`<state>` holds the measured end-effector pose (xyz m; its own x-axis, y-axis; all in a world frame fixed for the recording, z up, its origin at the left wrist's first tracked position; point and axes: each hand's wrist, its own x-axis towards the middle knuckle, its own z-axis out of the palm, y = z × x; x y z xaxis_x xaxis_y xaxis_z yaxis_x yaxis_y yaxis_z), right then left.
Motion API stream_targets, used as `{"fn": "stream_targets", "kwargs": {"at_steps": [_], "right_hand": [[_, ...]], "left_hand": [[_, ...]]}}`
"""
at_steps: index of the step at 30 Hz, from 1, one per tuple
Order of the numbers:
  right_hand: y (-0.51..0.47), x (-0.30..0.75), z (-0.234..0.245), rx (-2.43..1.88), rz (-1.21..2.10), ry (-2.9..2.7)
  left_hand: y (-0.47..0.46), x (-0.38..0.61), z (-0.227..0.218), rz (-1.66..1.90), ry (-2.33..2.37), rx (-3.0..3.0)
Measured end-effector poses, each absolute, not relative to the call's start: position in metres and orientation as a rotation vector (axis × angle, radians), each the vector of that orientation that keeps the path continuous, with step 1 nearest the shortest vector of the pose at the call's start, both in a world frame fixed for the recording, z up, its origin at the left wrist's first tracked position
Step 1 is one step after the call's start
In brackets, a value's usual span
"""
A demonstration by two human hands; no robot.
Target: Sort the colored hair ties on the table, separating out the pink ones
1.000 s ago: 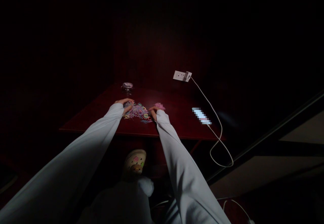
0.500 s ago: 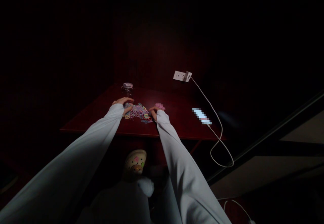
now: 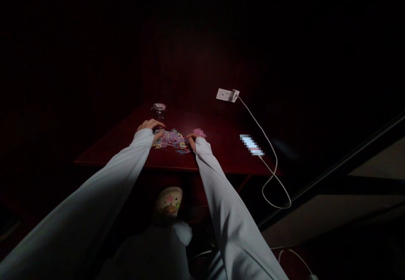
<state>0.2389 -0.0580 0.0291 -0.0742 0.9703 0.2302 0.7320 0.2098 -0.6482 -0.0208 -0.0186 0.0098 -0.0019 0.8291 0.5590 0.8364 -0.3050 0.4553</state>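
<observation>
A heap of small coloured rubber bands (image 3: 172, 141) lies on a dark red wooden table (image 3: 221, 157). My left hand (image 3: 152, 126) rests at the heap's left edge, fingers curled over the bands; whether it grips any is too dark to tell. My right hand (image 3: 191, 138) sits at the heap's right side with fingers bent down on the table, next to a small pink cluster of bands (image 3: 199, 133). Behind my left hand stands a small clear glass jar (image 3: 158, 110). Both arms wear pale long sleeves.
A lit phone (image 3: 252, 144) lies on the table's right part, its white cable (image 3: 272, 174) running to a white wall socket (image 3: 227, 95). Under the table a light clog shoe (image 3: 168, 202) shows. The room around is very dark.
My left hand has shifted a little back and left, toward the jar. The right hand has stayed in place.
</observation>
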Motion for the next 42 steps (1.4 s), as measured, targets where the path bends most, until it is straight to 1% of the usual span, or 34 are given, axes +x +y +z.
{"fn": "stream_targets", "kwargs": {"at_steps": [6,11,15,26,33,37,42], "right_hand": [[-0.057,0.238,0.028,-1.563,0.489,-1.871],[-0.057,0.238,0.029,-1.598,0.488,-1.86],[-0.056,0.237,0.029,-1.587,0.486,-1.861],[-0.053,0.241,0.025,-1.579,0.52,-1.851],[-0.05,0.24,0.023,-1.45,0.395,-1.926],[-0.049,0.239,0.023,-1.48,0.411,-1.949],[-0.049,0.231,0.022,-1.466,0.391,-2.019]], "left_hand": [[-0.025,-0.025,0.012,-1.271,-1.854,-2.217],[-0.025,-0.027,0.009,-1.273,-1.667,-2.345],[-0.023,-0.024,0.006,-1.319,-1.603,-2.367],[-0.025,-0.021,0.008,-1.323,-1.666,-2.352],[-0.026,-0.02,0.013,-1.227,-1.76,-2.181],[-0.027,-0.016,0.016,-1.095,-1.826,-2.173],[-0.035,-0.008,0.019,-1.041,-1.882,-2.077]]}}
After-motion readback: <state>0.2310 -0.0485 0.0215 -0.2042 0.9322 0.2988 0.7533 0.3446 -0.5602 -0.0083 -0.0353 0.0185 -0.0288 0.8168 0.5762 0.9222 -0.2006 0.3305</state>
